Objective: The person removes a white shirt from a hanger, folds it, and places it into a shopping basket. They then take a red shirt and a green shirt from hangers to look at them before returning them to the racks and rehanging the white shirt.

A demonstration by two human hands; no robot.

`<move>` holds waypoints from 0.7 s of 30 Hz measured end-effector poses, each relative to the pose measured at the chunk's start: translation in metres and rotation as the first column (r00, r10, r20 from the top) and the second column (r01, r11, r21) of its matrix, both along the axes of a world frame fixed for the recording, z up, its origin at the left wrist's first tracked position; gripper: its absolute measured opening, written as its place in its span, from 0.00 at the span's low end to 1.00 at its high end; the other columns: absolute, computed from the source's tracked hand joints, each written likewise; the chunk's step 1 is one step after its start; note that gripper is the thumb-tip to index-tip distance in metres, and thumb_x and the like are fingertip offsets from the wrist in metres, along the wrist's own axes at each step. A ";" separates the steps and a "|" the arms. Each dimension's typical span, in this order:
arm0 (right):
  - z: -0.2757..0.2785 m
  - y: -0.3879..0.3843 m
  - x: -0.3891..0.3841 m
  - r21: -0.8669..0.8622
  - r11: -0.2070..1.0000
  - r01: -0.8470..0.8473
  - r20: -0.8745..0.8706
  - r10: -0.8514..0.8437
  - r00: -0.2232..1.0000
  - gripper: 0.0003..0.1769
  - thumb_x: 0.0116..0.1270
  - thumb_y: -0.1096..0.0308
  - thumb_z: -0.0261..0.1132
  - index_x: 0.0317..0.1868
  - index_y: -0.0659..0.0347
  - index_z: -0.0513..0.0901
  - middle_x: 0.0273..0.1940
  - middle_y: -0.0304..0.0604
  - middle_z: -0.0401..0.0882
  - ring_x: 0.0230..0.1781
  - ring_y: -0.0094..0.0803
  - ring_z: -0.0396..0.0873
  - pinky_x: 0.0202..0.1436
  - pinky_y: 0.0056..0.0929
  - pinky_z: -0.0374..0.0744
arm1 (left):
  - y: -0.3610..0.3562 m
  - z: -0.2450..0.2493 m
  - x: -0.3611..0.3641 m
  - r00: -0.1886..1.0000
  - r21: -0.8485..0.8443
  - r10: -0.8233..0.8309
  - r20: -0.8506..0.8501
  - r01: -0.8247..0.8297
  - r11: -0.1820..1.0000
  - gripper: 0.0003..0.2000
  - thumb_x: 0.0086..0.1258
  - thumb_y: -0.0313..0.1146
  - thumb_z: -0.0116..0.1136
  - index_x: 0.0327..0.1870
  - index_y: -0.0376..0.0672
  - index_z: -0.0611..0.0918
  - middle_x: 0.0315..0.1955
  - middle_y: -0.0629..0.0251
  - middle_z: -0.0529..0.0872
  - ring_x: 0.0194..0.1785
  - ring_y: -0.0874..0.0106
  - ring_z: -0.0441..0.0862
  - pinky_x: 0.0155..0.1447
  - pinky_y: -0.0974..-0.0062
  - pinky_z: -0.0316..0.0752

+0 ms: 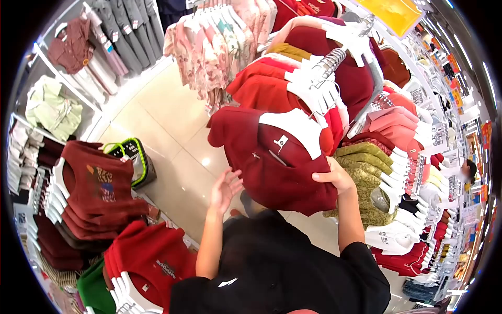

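A dark red sweatshirt (256, 157) hangs in front of me on a white hanger (295, 128), at the near end of a rack. Its neckline faces me, with a small label inside the collar. My right hand (337, 179) grips the garment's right side, the thumb lying on top of the fabric and the other fingers hidden behind it. My left hand (226, 191) is raised just off the sweatshirt's left edge, fingers apart and holding nothing. Behind the sweatshirt, bright red tops (261, 83) hang on the same rack.
Olive green tops (366, 172) hang close by my right arm. On the left are brown-red sweatshirts (94, 183) and red ones (151, 251) on hangers. A black basket with a green rim (140, 162) stands on the tiled floor (172, 115). Floral pink clothes (204, 57) hang farther back.
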State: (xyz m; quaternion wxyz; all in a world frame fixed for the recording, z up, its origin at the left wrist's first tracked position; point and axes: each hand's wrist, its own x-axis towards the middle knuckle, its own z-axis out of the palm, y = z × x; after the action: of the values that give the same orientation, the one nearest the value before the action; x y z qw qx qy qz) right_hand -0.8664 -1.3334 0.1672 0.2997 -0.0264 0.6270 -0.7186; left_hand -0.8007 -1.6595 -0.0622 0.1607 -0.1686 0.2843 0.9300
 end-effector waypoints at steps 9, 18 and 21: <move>-0.004 0.019 -0.065 -0.026 0.996 0.083 -0.022 -0.084 0.996 0.32 0.61 0.72 0.73 0.66 0.69 0.77 0.57 0.43 0.84 0.57 0.30 0.82 0.65 0.33 0.77 | 0.008 -0.003 -0.028 0.979 -0.146 -0.180 0.095 0.193 0.970 0.22 0.82 0.47 0.47 0.67 0.43 0.74 0.60 0.57 0.83 0.56 0.65 0.85 0.60 0.70 0.78; -0.030 0.041 -0.113 -0.058 0.996 0.064 0.033 -0.062 0.998 0.32 0.61 0.69 0.76 0.65 0.69 0.78 0.59 0.42 0.83 0.59 0.28 0.80 0.67 0.32 0.74 | 0.019 0.027 -0.103 0.980 -0.235 -0.178 0.091 0.195 0.952 0.17 0.84 0.44 0.46 0.63 0.43 0.75 0.51 0.60 0.85 0.50 0.69 0.84 0.54 0.73 0.78; -0.041 0.042 -0.125 0.048 0.999 0.021 -0.114 -0.016 0.993 0.33 0.62 0.66 0.76 0.66 0.70 0.77 0.59 0.43 0.83 0.60 0.28 0.77 0.69 0.31 0.72 | 0.031 0.032 -0.133 0.965 -0.294 -0.251 0.081 0.264 0.919 0.18 0.82 0.44 0.49 0.64 0.43 0.76 0.52 0.61 0.85 0.52 0.70 0.83 0.58 0.70 0.77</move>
State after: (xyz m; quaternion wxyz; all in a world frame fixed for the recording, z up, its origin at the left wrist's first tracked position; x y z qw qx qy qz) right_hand -0.9918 -1.2917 0.1258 0.2573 -0.0541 0.6609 -0.7029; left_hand -0.9335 -1.6286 -0.0301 0.2597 -0.1717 0.4394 0.8426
